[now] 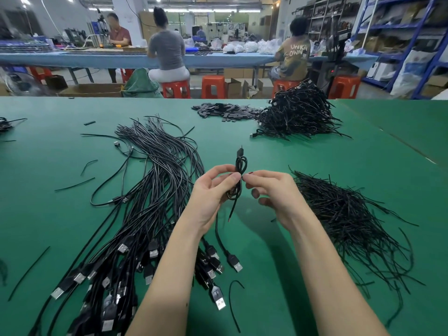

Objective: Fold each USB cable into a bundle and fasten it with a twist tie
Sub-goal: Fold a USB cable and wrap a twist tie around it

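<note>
Upright, folded USB cable [240,175] between left hand [213,190] and right hand [271,190]

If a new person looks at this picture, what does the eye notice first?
First, the two hands at the centre: the left hand grips a folded cable, the right hand pinches a tie at its middle. Next, loose cables spread on the left, and a tie heap on the right.

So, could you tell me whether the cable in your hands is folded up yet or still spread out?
Mostly folded: the cable forms loops pinched between left hand and right hand, one end dangling.
</note>
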